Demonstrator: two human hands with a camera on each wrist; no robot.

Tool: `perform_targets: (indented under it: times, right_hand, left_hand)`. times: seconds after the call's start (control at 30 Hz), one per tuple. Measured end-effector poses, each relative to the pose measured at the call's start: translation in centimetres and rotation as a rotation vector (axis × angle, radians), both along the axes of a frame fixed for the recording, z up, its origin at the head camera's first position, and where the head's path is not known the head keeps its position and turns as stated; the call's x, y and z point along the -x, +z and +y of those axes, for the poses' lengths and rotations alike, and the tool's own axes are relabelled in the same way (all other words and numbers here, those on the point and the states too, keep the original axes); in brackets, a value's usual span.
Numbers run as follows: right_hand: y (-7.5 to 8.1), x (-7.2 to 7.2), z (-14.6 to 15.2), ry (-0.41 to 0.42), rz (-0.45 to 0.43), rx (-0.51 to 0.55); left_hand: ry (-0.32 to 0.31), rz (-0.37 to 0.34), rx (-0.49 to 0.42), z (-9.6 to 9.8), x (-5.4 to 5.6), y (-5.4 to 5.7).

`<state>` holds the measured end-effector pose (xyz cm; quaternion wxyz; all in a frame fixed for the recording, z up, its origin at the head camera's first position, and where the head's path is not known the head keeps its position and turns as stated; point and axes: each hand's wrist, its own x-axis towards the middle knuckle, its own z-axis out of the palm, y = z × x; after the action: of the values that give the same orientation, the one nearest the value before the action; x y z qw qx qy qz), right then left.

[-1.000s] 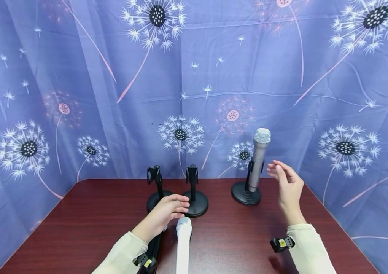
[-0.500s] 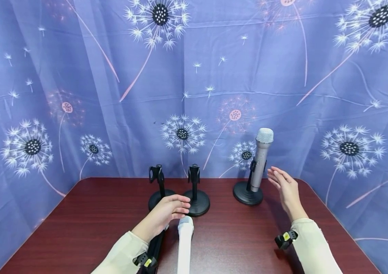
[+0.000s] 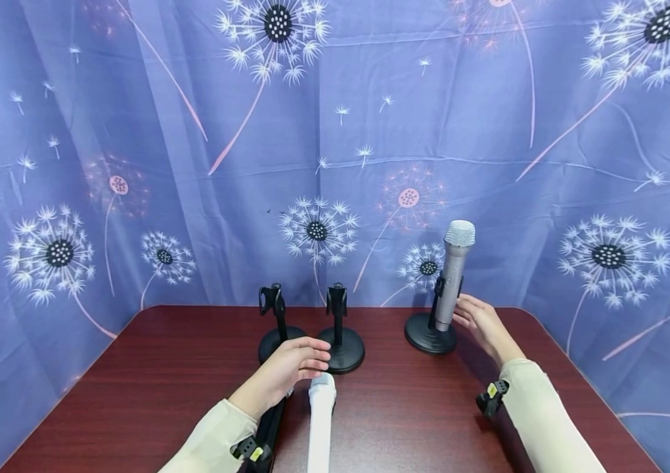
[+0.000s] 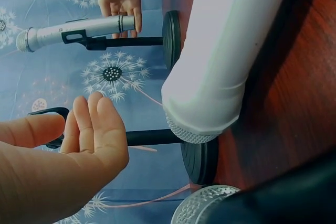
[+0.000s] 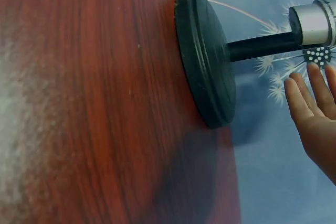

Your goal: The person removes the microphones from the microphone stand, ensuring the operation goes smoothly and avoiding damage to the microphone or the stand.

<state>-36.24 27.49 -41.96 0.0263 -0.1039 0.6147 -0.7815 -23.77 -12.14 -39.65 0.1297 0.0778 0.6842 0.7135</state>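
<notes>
A silver microphone leans upright in the clip of a black desk stand at the back right. My right hand is just right of its lower body, fingers extended and partly hidden behind it. In the right wrist view, those fingers show beside the microphone's bottom end. My left hand hovers with loosely bent fingers, thumb apart, holding nothing. Below its fingertips lies a white microphone. A black microphone with a silver mesh head lies beside it, mostly hidden under my left forearm in the head view.
Two more black stands, a middle one and a left one, stand behind my left hand with bare clips. The red-brown wooden table ends at a blue dandelion-print curtain.
My right hand has moved forward and left, up to the silver microphone's lower body, its fingers straightening. The left hand keeps its pose. The head view has shifted slightly.
</notes>
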Motion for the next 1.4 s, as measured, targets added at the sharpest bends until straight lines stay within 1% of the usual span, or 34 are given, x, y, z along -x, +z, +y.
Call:
perform_targets:
  times: [0.2, 0.37, 0.53, 0.63, 0.7, 0.8, 0.87, 0.97, 1.1, 1.23, 1.4]
  right_hand:
    - [-0.8, 0.9, -0.4, 0.048, 0.021, -0.072]
    - [-1.4, 1.3, -0.6, 0.125, 0.056, -0.07]
    - [-1.8, 1.5, -0.6, 0.163, 0.09, -0.062]
    - [-2.0, 1.5, -0.7, 0.168, 0.109, -0.066]
    - [-2.1, 1.6, -0.7, 0.165, 0.126, -0.09]
    - [-2.5, 1.9, -0.9, 0.127, 0.141, -0.14]
    - [-2.7, 2.1, -1.0, 0.094, 0.137, -0.179]
    - [-2.8, 2.2, -1.1, 0.045, 0.13, -0.188]
    - [-2.7, 1.9, -1.3, -0.002, 0.158, -0.184]
    - [-2.7, 1.6, -1.6, -0.021, 0.194, -0.198]
    - [-2.8, 1.5, -2.2, 0.009, 0.215, -0.216]
  left_hand:
    - [-0.007, -0.013, -0.008, 0.0, 0.1, -0.2]
    - [-0.018, -0.016, -0.021, 0.1, 0.2, -0.4]
    - [-0.022, -0.021, -0.03, 0.1, 0.2, -0.7]
    - [-0.02, -0.032, -0.031, 0.1, 0.2, -0.9]
    - [-0.019, -0.037, -0.034, 0.2, 0.3, -0.9]
    - [-0.021, -0.036, -0.036, 0.2, 0.3, -0.9]
    - [-0.022, -0.037, -0.034, 0.3, 0.4, -0.9]
    - [-0.02, -0.041, -0.032, 0.3, 0.3, -0.8]
    - [-0.019, -0.05, -0.031, 0.5, 0.2, -0.7]
    - [-0.02, -0.058, -0.03, 0.5, 0.1, -0.6]
    - [-0.017, -0.057, -0.032, 0.4, 0.2, -0.6]
